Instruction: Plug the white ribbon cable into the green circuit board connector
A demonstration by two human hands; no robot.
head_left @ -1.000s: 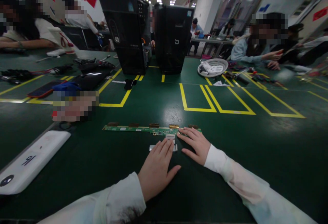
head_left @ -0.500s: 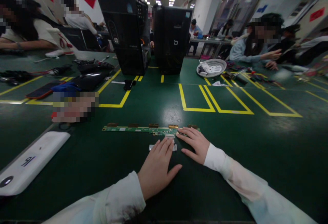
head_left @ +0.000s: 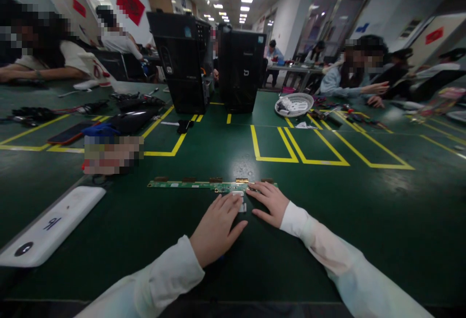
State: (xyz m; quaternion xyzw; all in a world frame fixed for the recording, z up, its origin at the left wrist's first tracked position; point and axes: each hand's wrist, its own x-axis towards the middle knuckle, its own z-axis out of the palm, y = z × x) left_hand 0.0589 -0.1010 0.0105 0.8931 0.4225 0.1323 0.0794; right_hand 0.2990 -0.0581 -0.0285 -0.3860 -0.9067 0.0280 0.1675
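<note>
A long, narrow green circuit board lies crosswise on the table, with several brownish-gold tabs along its far edge. A flat white ribbon cable runs from the board's near edge toward me. My left hand rests palm down over this cable, its fingers extended and thumb apart, hiding part of it. My right hand lies with spread fingers on the right part of the board, the fingertips touching it. Its thumb stretches toward the cable without reaching it.
A white device lies at left, near a black-and-orange phone and cables. Two black computer towers stand at the back. A white basket sits behind yellow tape outlines. Other people sit around the table.
The view has tilted up slightly and shifted. My left hand has moved slightly and now covers the silvery left end of the cable that showed before. My right hand stays on the board.
</note>
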